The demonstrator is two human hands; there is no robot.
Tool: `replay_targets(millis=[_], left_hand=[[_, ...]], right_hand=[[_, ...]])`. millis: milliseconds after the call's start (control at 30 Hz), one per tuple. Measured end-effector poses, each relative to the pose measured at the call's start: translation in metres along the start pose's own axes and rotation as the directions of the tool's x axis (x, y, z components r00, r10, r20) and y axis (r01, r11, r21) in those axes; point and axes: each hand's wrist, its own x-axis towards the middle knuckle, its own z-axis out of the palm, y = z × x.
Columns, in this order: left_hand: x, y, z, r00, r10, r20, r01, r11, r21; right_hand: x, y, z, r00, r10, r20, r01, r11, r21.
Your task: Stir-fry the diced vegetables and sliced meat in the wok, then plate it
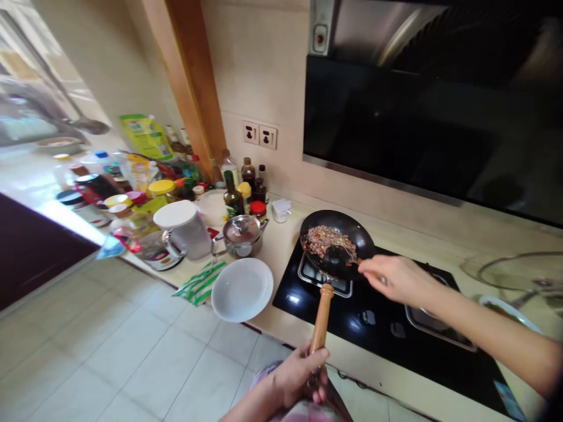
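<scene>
A black wok (pixel 366 231) sits over the left burner of the black glass hob (pixel 308 302), its wooden handle pointing toward me. My left hand (pixel 303 375) is wrapped around the lower end of that handle. Inside the wok lies a heap of chopped, pinkish food (pixel 328 237) with red and pale bits. My right hand (pixel 391 275) is closed on the handle of a spatula (pixel 354 258); the tool's head is down among the food and partly hidden against the dark pan.
Left of the hob, a white plate (pixel 241 290) lies by the counter's front edge, beside a lidded steel pot (pixel 243 234) and a plastic pitcher (pixel 189 231). Bottles and jars crowd the far left. A glass lid (pixel 523 272) and a bowl (pixel 510 310) are at the right. A range hood (pixel 417 129) hangs above.
</scene>
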Motion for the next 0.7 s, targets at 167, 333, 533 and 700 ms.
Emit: replay_targets(millis=[167, 333, 533, 700], left_hand=[[0.005, 0.0, -0.001, 0.997, -0.066, 0.043, 0.065, 0.998, 0.022], [0.015, -0.007, -0.007, 0.996, -0.055, 0.077, 0.05, 0.996, 0.068], [0.019, -0.006, -0.015, 0.996, 0.012, 0.084, -0.028, 0.98, 0.197], [0.018, -0.002, -0.021, 0.992, 0.015, 0.124, -0.033, 0.988, 0.148]], right_hand=[[0.021, 0.054, -0.027, 0.865, 0.474, -0.162, -0.464, 0.88, 0.1], [0.047, 0.062, 0.002, 0.601, 0.771, -0.21, -0.608, 0.612, 0.507], [0.043, 0.052, 0.04, 0.806, 0.506, -0.308, -0.395, 0.846, 0.357], [0.019, 0.061, 0.066, 0.964, 0.006, -0.265, -0.002, 1.0, 0.012]])
